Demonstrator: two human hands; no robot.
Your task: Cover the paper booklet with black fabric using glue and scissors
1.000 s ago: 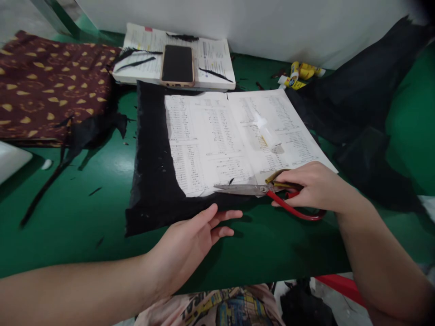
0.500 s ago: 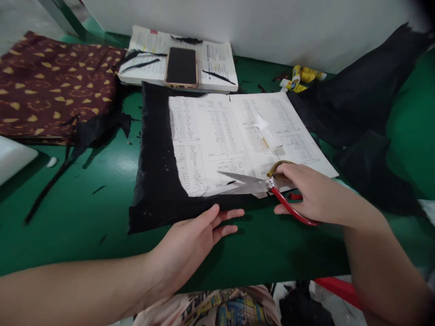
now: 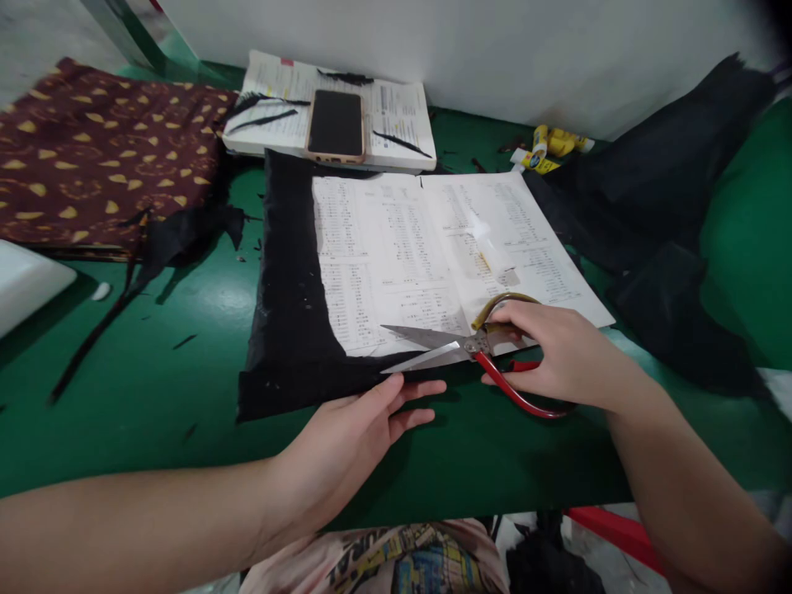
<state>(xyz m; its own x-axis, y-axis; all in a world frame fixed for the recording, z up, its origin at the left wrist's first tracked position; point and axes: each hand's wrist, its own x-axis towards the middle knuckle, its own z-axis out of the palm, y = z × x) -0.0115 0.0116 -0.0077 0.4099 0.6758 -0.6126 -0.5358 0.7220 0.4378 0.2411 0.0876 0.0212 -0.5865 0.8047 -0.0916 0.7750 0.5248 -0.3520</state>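
My right hand (image 3: 550,351) grips a pair of scissors (image 3: 479,342), with one red handle and one dull yellow one. The blades stand apart and point left over the near edge of a printed paper sheet (image 3: 396,272). Under that sheet lies a black cloth-like cover (image 3: 288,280), showing along the left and near sides. My left hand (image 3: 365,425) rests at the cover's near edge, fingers stretched out and apart. Its thumb is by the lower blade's tip; whether they touch I cannot tell. A shiny clear patch lies on the sheet's right half.
Behind the sheet, a phone (image 3: 336,125) lies on an open book (image 3: 396,115) with black scraps. Yellow glue tubes (image 3: 544,150) are at the back, and black fabric (image 3: 643,181) spreads at right. A maroon patterned cloth (image 3: 105,157) covers the left of the green table (image 3: 154,429).
The scissors have shifted left and toward me, and their blades are further apart. My left hand has hardly moved. The whole view has shifted slightly.
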